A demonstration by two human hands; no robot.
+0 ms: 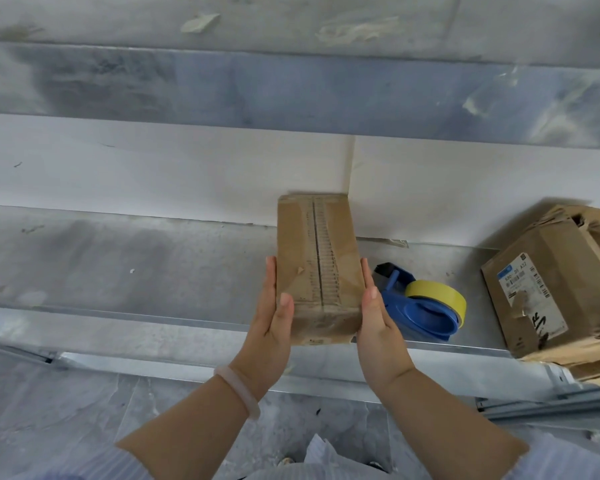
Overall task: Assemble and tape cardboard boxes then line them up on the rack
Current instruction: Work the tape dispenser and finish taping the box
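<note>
A small brown cardboard box (pixel 317 261), taped along its top seam, stands on the metal rack shelf (pixel 136 265) with its far end against the white back panel. My left hand (pixel 272 313) presses flat against the box's left side, its thumb lying on the top. On the right side, my right hand (pixel 374 313) presses with straight fingers. A blue tape dispenser (pixel 416 313) with a yellow tape roll lies on the shelf just right of the box.
A larger, torn cardboard box (pixel 555 285) with shipping labels sits at the shelf's right end. The shelf's front lip (pixel 153 318) runs across below my hands. Another shelf (pixel 291 88) is above. Grey floor (pixel 84 410) lies below.
</note>
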